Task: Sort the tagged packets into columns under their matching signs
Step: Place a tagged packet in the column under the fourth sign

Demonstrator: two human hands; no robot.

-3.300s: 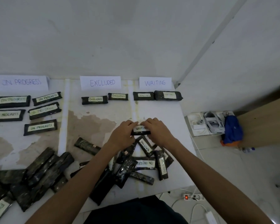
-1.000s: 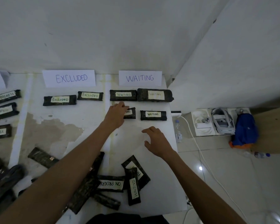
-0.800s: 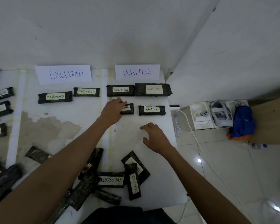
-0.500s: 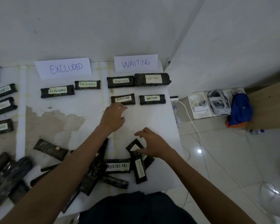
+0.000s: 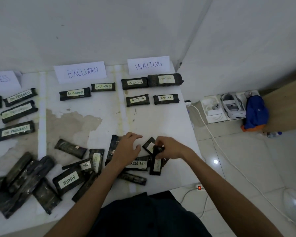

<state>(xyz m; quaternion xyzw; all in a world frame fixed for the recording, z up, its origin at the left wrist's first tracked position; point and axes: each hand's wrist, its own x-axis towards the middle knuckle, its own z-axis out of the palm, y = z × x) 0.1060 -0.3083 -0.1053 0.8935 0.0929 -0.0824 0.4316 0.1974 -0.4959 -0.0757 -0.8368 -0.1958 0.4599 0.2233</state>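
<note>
Right hand (image 5: 171, 149) pinches packet (image 5: 156, 165) far end; long axis near-far.

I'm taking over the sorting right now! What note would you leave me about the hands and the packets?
Left hand: open, over the pile of unsorted packets.
Right hand: pinches the top end of a packet in that pile; its tag looks like WAITING.
Done: four WAITING packets under the WAITING sign, two EXCLUDED packets under the EXCLUDED sign, ON PROGRESS packets at far left.
Left: the pile, with a FINISH packet, ON PROGRESS and EXCLUDED ones, and some face down.
</note>
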